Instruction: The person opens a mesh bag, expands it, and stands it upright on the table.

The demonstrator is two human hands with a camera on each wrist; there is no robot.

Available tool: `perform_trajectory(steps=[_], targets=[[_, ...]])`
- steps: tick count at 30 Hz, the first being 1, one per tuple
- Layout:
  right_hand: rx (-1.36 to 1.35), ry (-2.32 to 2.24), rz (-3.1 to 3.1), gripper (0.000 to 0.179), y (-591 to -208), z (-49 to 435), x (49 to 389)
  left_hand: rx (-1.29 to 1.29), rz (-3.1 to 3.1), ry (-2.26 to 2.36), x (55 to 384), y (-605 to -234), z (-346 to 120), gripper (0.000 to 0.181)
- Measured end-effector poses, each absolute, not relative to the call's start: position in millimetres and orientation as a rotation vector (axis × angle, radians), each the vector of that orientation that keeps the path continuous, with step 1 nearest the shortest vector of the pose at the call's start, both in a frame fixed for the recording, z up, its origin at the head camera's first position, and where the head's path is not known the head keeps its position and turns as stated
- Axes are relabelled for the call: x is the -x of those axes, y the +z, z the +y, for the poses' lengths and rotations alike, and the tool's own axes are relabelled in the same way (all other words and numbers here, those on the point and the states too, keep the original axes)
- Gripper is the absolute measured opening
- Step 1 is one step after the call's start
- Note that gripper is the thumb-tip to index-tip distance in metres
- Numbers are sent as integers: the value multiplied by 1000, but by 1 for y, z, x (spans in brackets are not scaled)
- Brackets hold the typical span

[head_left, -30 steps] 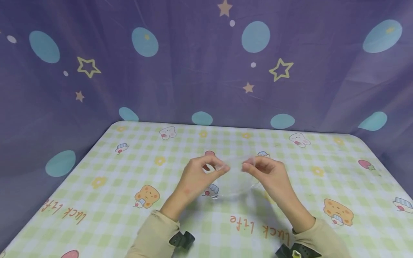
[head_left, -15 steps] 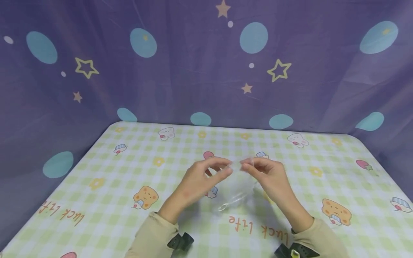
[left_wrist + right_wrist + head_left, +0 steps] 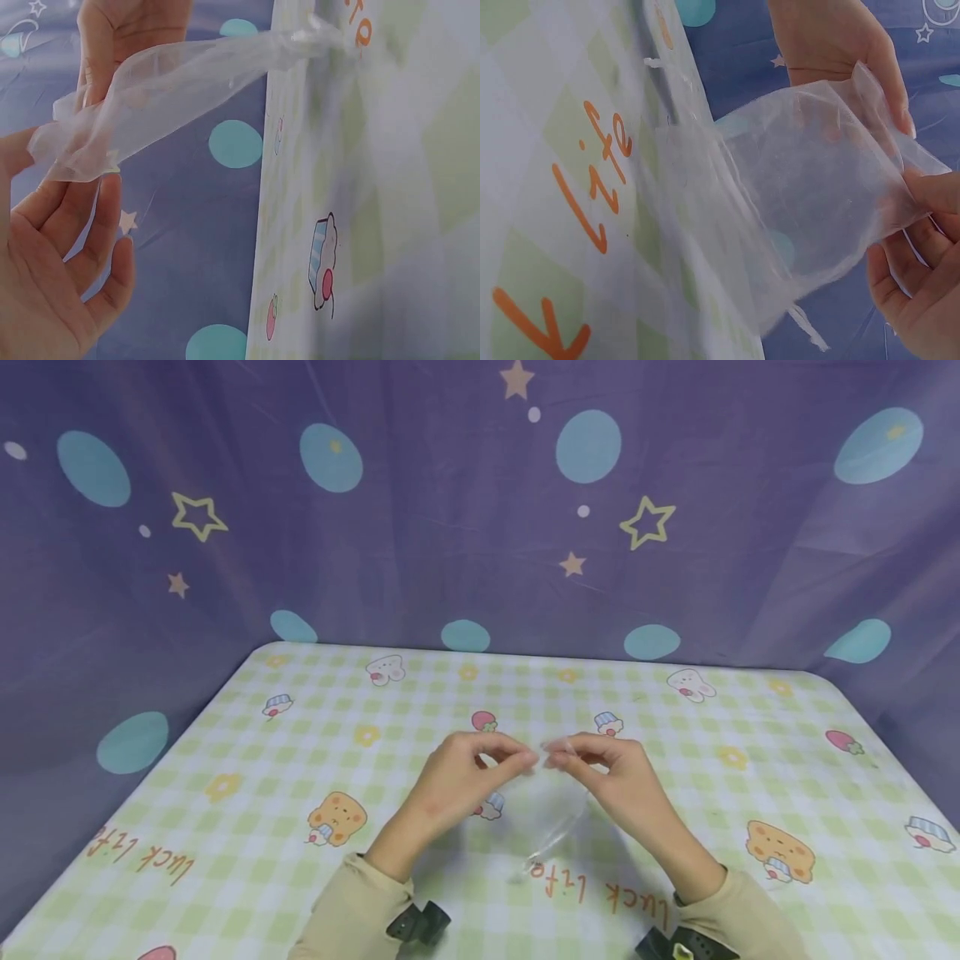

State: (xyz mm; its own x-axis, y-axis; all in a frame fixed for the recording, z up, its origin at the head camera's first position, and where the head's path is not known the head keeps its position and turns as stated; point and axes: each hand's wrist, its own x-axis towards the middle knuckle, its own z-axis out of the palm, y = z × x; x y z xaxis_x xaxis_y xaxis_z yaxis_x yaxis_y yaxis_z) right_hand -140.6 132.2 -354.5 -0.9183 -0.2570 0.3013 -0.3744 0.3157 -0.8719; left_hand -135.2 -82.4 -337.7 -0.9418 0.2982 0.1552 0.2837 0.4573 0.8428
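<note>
A thin, see-through drawstring pouch hangs between both hands above the table. Its bottom end carries a hem with white cord ends sticking out at either side. My left hand pinches one upper corner between thumb and fingers. Opposite it, my right hand pinches the upper edge, fingertips almost meeting those of the left. In the left wrist view the pouch looks narrow and gathered, trailing toward the tabletop.
The table wears a green-and-white checked cloth printed with cartoon bread, cupcakes and lettering. Behind it hangs a purple curtain with stars and blue ovals. Dark wrist devices sit over beige sleeves.
Both hands have drawn closer together, the right moving left and slightly down. The pouch has gone from spread out sideways to hanging lower and narrower, its bottom end nearer the printed lettering.
</note>
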Motion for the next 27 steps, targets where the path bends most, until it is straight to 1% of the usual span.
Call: perform_trajectory(steps=[12,19,24,27], targets=[[-475,1616,-2422,18,-354,132,145,-559,2504,1557,138,-338,-86,23],[-485,1629,-2390,18,-353,134,144,-546,2644,1570,138,-338,-83,15],[-533,1667,-2281,14,-355,135,145,-478,2702,1645,140,-341,-84,7],[-533,1697,-2230,12,-356,135,146,-380,2695,1724,141,-341,-84,7]])
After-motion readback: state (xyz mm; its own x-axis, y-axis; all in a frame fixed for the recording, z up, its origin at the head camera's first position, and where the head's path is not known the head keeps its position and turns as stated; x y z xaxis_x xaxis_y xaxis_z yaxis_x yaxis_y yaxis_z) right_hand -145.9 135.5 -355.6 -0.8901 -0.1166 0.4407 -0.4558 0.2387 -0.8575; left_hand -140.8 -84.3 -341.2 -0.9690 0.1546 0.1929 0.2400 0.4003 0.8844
